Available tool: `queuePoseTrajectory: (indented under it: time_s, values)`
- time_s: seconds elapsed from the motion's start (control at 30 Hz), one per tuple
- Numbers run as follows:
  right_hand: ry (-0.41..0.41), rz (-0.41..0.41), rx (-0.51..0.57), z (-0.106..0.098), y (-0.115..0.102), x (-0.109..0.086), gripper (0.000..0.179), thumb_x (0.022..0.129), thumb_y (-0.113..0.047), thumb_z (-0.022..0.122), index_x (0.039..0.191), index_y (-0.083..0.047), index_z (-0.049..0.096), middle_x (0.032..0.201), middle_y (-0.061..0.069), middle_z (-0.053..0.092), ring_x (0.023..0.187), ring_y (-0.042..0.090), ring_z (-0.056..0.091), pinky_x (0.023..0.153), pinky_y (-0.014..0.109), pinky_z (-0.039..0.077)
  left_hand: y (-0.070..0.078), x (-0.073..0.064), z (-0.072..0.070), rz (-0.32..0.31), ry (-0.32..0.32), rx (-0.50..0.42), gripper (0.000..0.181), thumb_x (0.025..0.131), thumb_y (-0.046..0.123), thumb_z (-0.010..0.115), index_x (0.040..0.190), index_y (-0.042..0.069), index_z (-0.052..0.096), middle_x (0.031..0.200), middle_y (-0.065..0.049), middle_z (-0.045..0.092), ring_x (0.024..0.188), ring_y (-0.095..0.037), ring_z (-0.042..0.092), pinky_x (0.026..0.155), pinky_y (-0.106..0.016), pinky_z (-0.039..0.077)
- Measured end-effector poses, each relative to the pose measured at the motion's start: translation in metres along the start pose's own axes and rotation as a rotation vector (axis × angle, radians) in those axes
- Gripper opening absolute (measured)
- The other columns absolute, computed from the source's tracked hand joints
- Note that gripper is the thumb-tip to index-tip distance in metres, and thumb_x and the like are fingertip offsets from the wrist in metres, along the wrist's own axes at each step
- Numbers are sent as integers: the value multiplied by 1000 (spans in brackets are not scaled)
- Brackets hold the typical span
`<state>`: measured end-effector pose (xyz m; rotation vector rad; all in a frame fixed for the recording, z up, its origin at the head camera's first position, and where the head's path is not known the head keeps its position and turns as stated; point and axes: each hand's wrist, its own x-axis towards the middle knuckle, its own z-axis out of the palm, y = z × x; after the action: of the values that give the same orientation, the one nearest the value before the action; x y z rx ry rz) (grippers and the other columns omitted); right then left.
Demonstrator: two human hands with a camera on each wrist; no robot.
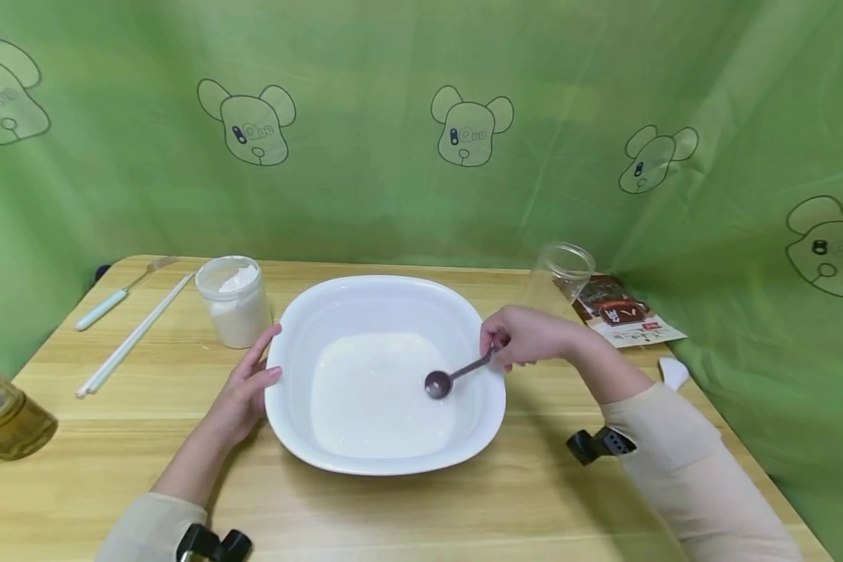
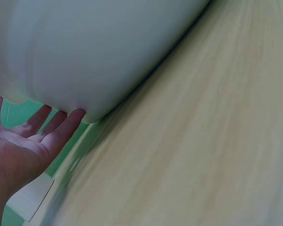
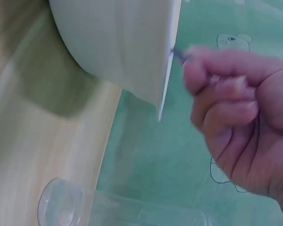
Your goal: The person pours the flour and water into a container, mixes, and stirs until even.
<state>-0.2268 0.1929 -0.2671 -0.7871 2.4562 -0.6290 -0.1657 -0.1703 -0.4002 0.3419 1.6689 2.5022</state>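
Observation:
A white oval basin (image 1: 372, 293) stands on the wooden table, a pale liquid covering its bottom. My left hand (image 1: 244, 390) rests against the basin's left side; in the left wrist view its fingers (image 2: 68, 127) reach out to the outer wall. My right hand (image 1: 530, 336) grips the handle of a small brown measuring spoon (image 1: 439, 384) over the basin's right rim. The spoon's round scoop overlaps the liquid. In the right wrist view, curled fingers (image 3: 226, 110) surround the handle, hiding most of it.
Left of the basin are a jar of white powder (image 1: 237, 312), white chopsticks (image 1: 136, 336), a blue-handled brush (image 1: 103, 308) and a bottle of amber liquid (image 1: 14, 425). To the right are a clear jar (image 1: 562, 269), a printed packet (image 1: 621, 312) and a white utensil (image 1: 674, 372).

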Motion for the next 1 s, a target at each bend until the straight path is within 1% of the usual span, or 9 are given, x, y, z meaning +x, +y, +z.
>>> queuePoseTrajectory:
  time_s: [0.1,0.17,0.3,0.47,0.6,0.73,0.83,1.0]
  values:
    - [81,19,-52,-2,4,9,10,70,3,57,78,-3,59,56,3,53,43,12,43,38,22,36,0,0,0,4,-5,2,59,84,4,43,137,19,21,122,-14,30,94,-18,52,73,-33,48]
    - [118,23,-53,1,5,18,9,72,2,58,79,-2,60,58,3,54,45,13,45,40,23,38,0,0,0,8,-10,1,59,84,4,42,137,18,21,122,-13,31,94,-18,52,73,-33,48]
    - [161,15,1,9,1,40,8,73,1,59,81,-1,59,60,4,55,49,15,47,43,24,39,0,-1,0,13,-17,-3,58,85,3,42,137,19,22,121,-11,33,95,-18,51,73,-33,48]
    - [160,9,124,26,-9,66,9,76,-2,59,85,-1,58,62,7,57,49,18,47,41,22,38,0,-2,1,4,-8,0,58,85,4,43,137,19,22,120,-12,33,94,-18,52,73,-33,48]
    - [129,-27,216,42,-17,81,9,77,-3,60,86,-2,59,63,8,58,47,18,46,40,20,36,0,-2,1,7,-3,2,58,85,4,42,137,20,23,121,-12,33,94,-18,52,73,-33,48]
    - [55,-76,291,56,-25,84,11,77,-2,60,87,0,59,62,8,58,43,12,42,39,19,34,0,-2,1,15,-8,-1,58,85,4,42,137,19,23,122,-12,32,96,-18,51,74,-32,47]
    - [-18,-107,318,62,-30,78,10,77,-2,60,87,0,60,61,8,58,40,9,39,38,19,31,0,-1,1,21,-16,-4,58,85,3,42,137,18,22,122,-13,31,97,-18,51,75,-33,47]
    - [-136,-141,296,62,-31,58,9,77,-1,59,85,-5,61,61,10,57,40,10,38,37,19,31,-1,-1,0,19,-15,-6,58,85,3,42,137,19,22,122,-13,31,96,-17,51,74,-33,47]
